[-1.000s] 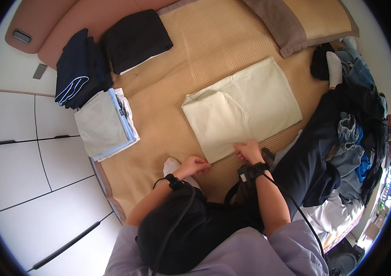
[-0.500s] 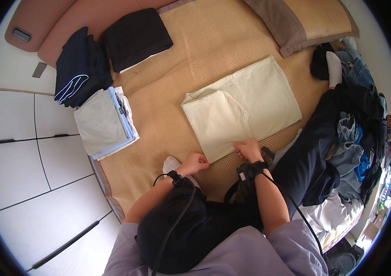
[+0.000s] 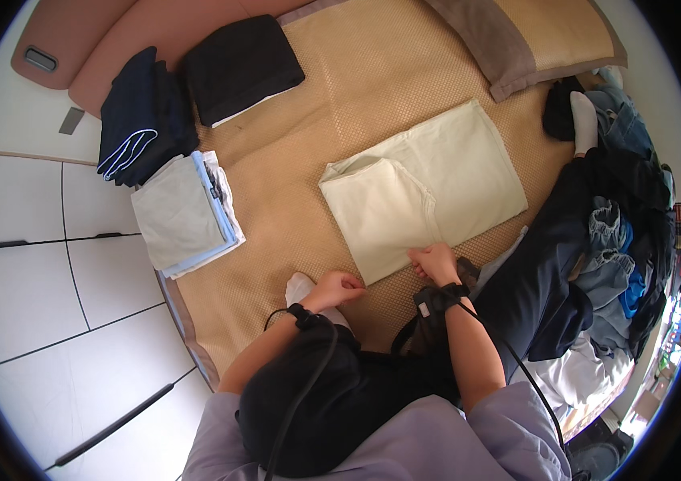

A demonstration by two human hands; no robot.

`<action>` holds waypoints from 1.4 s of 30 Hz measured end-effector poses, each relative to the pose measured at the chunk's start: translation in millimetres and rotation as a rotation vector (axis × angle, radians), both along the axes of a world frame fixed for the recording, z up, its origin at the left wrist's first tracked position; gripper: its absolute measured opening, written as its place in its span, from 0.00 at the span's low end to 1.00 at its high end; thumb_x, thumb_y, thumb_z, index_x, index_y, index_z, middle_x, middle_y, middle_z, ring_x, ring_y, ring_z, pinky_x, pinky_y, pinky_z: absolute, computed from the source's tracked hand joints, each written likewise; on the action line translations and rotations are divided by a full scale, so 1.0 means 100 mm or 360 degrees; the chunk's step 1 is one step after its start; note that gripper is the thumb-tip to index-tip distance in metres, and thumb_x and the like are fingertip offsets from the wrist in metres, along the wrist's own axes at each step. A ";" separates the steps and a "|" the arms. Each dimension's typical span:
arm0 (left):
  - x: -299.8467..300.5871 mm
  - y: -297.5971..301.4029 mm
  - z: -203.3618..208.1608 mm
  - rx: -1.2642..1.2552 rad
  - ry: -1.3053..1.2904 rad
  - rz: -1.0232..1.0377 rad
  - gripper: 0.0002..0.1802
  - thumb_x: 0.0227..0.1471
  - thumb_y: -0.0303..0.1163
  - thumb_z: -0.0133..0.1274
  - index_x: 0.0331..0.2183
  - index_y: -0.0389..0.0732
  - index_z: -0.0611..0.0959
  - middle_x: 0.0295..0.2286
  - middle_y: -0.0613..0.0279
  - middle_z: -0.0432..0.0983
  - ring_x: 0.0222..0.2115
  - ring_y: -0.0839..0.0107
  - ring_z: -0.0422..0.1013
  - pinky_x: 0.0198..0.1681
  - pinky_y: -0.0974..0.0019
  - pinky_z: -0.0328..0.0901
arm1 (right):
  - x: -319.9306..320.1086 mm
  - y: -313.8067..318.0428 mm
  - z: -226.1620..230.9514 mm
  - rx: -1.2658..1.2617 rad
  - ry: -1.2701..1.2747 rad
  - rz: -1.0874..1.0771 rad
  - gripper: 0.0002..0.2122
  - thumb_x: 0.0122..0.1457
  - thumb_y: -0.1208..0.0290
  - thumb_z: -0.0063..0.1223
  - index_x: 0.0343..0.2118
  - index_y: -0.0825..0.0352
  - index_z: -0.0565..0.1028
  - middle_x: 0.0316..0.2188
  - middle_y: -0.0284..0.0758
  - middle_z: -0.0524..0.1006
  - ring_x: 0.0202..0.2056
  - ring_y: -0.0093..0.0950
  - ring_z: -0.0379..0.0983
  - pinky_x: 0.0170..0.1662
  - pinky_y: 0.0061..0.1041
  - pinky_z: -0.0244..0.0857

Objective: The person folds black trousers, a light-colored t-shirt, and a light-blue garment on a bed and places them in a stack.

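A pair of pale cream trousers [image 3: 468, 172] lies folded over on the woven bed mat, a curved seam running across its upper layer. At its nearest left corner, my left hand [image 3: 334, 291] is closed, fingertips pinching the edge of the cloth. My right hand [image 3: 435, 263] is curled shut on the near edge, further right. The fingertips of both hands are partly hidden. Each wrist wears a black strap with a cable.
Folded clothes stand at the left: a grey and light-blue stack [image 3: 180, 220], a navy pile [image 3: 132, 120] and a black pile [image 3: 244, 68]. A heap of loose clothes [image 3: 617, 264] lies along the right side. A mat-covered pillow [image 3: 549, 40] is at the far right; white drawers [image 3: 20, 280] flank the bed.
Both hands stay almost in place at the near edge of the trousers. The whole view has shifted very slightly; the trousers keep their fold.
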State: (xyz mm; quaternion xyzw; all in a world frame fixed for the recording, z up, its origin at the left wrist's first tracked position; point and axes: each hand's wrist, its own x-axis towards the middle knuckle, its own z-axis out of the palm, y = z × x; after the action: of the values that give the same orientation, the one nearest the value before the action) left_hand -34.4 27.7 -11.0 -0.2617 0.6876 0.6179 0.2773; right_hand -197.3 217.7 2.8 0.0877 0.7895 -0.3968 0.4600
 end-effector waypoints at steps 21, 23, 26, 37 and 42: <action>-0.45 -0.09 0.42 -0.1699 0.1048 -0.0422 0.23 0.40 0.41 0.54 0.39 0.41 0.72 0.42 0.53 0.67 0.41 0.58 0.66 0.37 0.61 0.64 | 0.00 0.03 -0.01 0.0058 -0.0001 0.0063 0.16 0.47 0.63 0.56 0.16 0.74 0.74 0.12 0.35 0.72 0.14 0.22 0.67 0.18 0.20 0.61; -0.57 -0.13 0.33 -0.1745 0.1081 -0.0582 0.32 0.39 0.44 0.55 0.45 0.41 0.67 0.47 0.53 0.61 0.47 0.58 0.60 0.44 0.57 0.58 | 0.02 0.05 -0.11 0.0005 -0.0014 -0.0006 0.15 0.46 0.63 0.57 0.16 0.73 0.73 0.12 0.35 0.71 0.13 0.21 0.66 0.17 0.19 0.60; -0.58 -0.14 0.27 -0.1703 0.0978 -0.0809 0.48 0.35 0.52 0.57 0.54 0.42 0.56 0.54 0.52 0.49 0.55 0.59 0.48 0.53 0.49 0.46 | 0.01 0.06 -0.14 0.0063 0.0038 -0.0014 0.15 0.46 0.63 0.57 0.16 0.73 0.73 0.12 0.35 0.71 0.13 0.22 0.66 0.16 0.19 0.60; -0.55 -0.09 0.43 -0.1621 0.0673 -0.1075 0.63 0.20 0.62 0.60 0.57 0.51 0.49 0.56 0.43 0.37 0.57 0.50 0.38 0.54 0.38 0.32 | -0.02 -0.05 0.02 0.0169 0.0009 0.0117 0.15 0.47 0.63 0.56 0.15 0.72 0.73 0.11 0.35 0.71 0.12 0.22 0.66 0.17 0.21 0.61; -0.82 -0.37 0.08 -0.1669 0.0695 -0.0552 0.54 0.36 0.59 0.52 0.57 0.42 0.47 0.57 0.50 0.38 0.58 0.53 0.39 0.55 0.39 0.31 | -0.01 -0.03 0.00 0.0192 -0.0048 0.0119 0.15 0.47 0.63 0.55 0.15 0.72 0.74 0.12 0.35 0.72 0.13 0.23 0.67 0.17 0.21 0.62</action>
State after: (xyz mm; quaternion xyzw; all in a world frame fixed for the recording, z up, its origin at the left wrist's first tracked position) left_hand -116.7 -9.1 -2.9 -0.1145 0.9750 0.1810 0.0601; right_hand -198.7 214.4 3.3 0.0918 0.8076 -0.3297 0.4802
